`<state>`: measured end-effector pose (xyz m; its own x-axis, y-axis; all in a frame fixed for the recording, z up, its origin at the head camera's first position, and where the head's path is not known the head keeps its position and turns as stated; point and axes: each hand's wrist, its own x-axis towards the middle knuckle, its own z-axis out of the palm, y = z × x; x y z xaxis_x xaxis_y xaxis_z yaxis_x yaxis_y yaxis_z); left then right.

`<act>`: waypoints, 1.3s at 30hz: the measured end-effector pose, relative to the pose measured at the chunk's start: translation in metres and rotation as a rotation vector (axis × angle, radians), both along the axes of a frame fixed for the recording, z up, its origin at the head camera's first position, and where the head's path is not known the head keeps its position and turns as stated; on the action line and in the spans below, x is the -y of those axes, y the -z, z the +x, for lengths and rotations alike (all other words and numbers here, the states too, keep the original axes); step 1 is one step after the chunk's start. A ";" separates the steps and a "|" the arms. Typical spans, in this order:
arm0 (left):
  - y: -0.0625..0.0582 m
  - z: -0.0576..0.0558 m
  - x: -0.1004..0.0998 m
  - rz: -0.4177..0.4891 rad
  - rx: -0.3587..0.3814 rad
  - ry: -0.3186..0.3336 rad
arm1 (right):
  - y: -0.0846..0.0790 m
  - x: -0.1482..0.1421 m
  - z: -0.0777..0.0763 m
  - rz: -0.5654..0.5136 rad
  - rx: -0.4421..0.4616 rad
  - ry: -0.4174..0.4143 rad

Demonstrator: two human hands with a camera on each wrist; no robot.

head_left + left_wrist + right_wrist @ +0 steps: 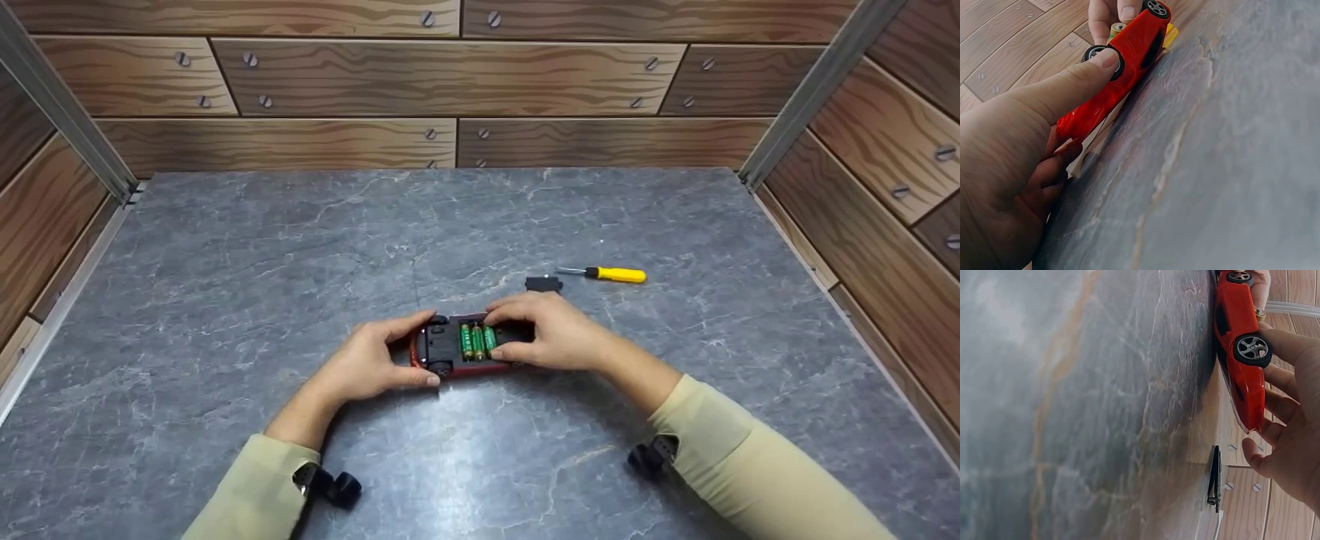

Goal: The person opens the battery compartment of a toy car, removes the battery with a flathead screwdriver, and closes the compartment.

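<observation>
A red toy car (442, 345) lies upside down on the table, its black underside facing up. Several green batteries (468, 342) sit side by side in its uncovered battery compartment. My left hand (364, 361) grips one end of the car, its thumb on a wheel (1120, 67) in the left wrist view. My right hand (566, 334) reaches over the other end and pinches the rightmost battery (490, 339) by its ends, between thumb and fingers. That battery looks slightly tilted in the compartment. Beyond the right hand lies a black battery cover (543, 283).
A yellow-handled screwdriver (619, 275) lies right of the cover, its shaft pointing left. Wood-patterned walls (450, 79) enclose the grey marbled table (262, 247) at the back and sides. Each wrist bears a small black camera (343, 489).
</observation>
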<state>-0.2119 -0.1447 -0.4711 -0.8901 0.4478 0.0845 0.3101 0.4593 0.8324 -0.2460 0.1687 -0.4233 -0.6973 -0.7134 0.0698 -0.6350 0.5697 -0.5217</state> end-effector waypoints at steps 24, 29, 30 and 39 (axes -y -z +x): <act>0.001 0.000 0.000 0.020 -0.005 0.004 | 0.000 0.001 -0.001 0.011 0.033 -0.007; 0.001 0.000 0.001 0.021 -0.003 0.004 | -0.001 0.003 -0.002 -0.005 0.059 -0.001; 0.001 0.000 0.001 0.020 -0.002 0.004 | 0.000 0.004 -0.002 -0.016 0.068 -0.003; 0.001 0.000 0.001 0.009 0.000 0.002 | 0.003 0.006 -0.002 -0.096 0.137 0.010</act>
<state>-0.2121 -0.1454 -0.4725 -0.8890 0.4491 0.0889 0.3115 0.4511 0.8363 -0.2485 0.1623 -0.4263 -0.7117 -0.7013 0.0408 -0.5488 0.5188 -0.6554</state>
